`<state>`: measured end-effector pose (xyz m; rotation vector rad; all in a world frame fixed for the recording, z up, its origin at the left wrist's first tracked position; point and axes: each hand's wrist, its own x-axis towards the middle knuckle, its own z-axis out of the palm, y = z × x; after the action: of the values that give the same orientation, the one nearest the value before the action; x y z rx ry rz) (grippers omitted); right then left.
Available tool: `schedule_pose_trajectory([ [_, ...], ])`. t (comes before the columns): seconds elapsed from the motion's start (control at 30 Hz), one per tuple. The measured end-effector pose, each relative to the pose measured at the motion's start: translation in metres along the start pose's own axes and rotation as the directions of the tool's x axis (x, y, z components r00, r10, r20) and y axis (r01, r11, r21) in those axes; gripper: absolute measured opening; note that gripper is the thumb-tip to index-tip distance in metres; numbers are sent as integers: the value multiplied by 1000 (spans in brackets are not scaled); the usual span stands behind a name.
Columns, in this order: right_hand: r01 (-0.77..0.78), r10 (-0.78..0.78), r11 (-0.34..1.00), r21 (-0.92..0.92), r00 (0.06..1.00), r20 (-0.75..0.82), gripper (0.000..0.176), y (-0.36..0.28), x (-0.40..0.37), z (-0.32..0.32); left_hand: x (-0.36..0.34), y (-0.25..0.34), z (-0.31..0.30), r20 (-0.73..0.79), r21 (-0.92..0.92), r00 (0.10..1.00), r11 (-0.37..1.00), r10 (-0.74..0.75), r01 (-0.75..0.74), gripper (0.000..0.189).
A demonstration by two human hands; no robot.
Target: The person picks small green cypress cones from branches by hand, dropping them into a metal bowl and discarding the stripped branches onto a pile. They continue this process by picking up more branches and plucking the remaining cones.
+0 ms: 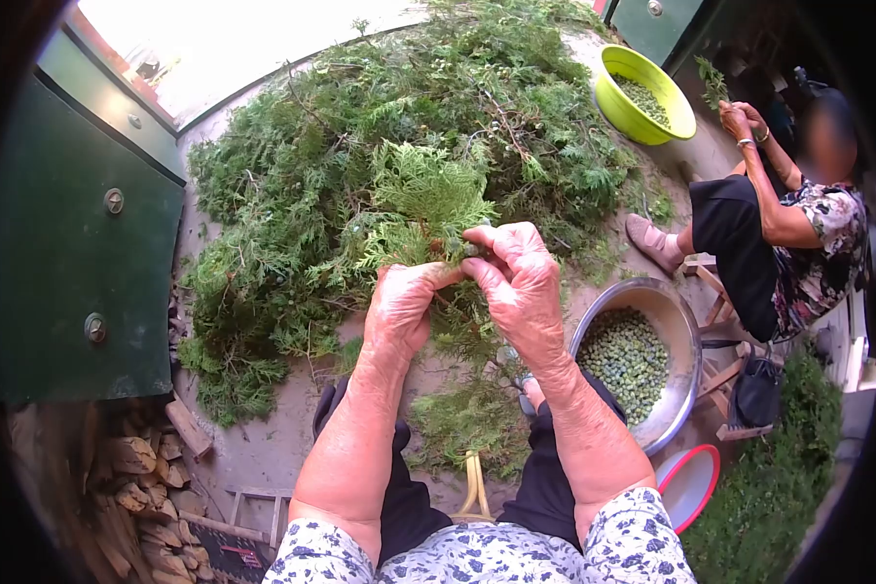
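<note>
Floral-print sleeves [477,555] and dark trousers [545,487] of the seated person fill the near edge of the view. Both forearms extend away from the body and meet at centre.

Left hand [404,307]: grip clamped on the lower stem of the thuja sprig [428,195], thumb and fingers pressed together round it.

Right hand [521,282]: grip also closed on the same sprig, fingertips pinching at the point where the foliage fans out, touching the left thumb.

Location of the sprig: held upright between the two hands, above the knees, its green fan in front of the branch pile [360,127].

Surroundings:
- The branch pile covers the concrete ground [263,448] from centre to far.
- A steel bowl [684,389] stands on the ground just right of the right forearm; it holds small green cones [628,360].
- A red basin [691,482] lies near right, just beside the steel bowl.
- A lime-green bowl [618,102] sits far right, at the edge of the pile, part-filled with the same cones.
- A second person sits at right; that person's hand [735,119] holds a small twig [712,83] next to the lime-green bowl.
- A green door [68,273] stands at left.
- Split firewood [136,477] is stacked near left, below the door.
</note>
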<state>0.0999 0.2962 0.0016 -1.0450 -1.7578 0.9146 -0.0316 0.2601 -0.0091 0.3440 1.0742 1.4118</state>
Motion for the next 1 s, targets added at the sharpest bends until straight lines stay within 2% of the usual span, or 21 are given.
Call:
schedule_pose_trajectory([
  [0.17, 36, -33, 999, 34, 997, -70, 19, 4, 0, 1, -3, 6, 7, 74, 28, 994, 997, -78, 76, 20],
  [0.23, -181, 202, 960, 212, 976, -83, 12, 0, 0, 3, -2, 5, 9, 101, 71, 994, 997, -33, 26, 25],
  [0.3, -217, 236, 955, 202, 969, -73, 10, -1, 4, -3, -2, 3, 10, 87, 65, 996, 997, -36, 31, 26],
  [0.37, -343, 355, 823, 454, 933, 62, 14, -1, 9, -10, -1, 3, 11, 77, 60, 996, 998, -40, 35, 27],
  [0.4, -343, 359, 748, 568, 929, 88, 15, -1, 13, -14, 0, 3, 10, 47, 38, 999, 999, -17, 15, 27],
  [0.5, -390, 369, 671, 630, 913, 172, 18, 2, 13, -15, 1, 2, 8, 21, 3, 999, 999, 31, -31, 27],
  [0.53, -447, 377, 667, 597, 893, 248, 24, 4, 12, -17, 2, 0, 6, 28, 1, 999, 1000, 15, -15, 27],
  [0.57, -447, 378, 666, 597, 893, 246, 24, 7, 10, -16, 3, -2, 5, 35, -1, 999, 1000, -1, 1, 28],
  [0.63, -240, 216, 911, 336, 970, 107, 28, 8, 8, -7, 0, -1, 9, 40, -23, 999, 1000, 14, -13, 28],
  [0.67, -259, 244, 935, 243, 966, 89, 32, 5, 7, -7, -1, -1, 11, 43, -45, 999, 999, 29, -27, 28],
  [0.77, -282, 268, 940, 190, 959, 97, 35, -3, 5, -6, 0, -4, 7, 88, -69, 994, 996, 59, -53, 30],
  [0.83, -266, 257, 944, 197, 964, 71, 34, 5, 5, -5, -1, -4, 11, 59, -25, 995, 997, 78, -76, 28],
  [0.9, -354, 337, 894, 276, 935, 108, 28, 7, 5, -7, -2, -4, 13, 30, 18, 995, 995, 97, -97, 26],
  [1.0, -433, 410, 831, 350, 901, 143, 23, 0, 5, -10, -4, -3, 12, 1, 78, 999, 996, 46, -46, 25],
])
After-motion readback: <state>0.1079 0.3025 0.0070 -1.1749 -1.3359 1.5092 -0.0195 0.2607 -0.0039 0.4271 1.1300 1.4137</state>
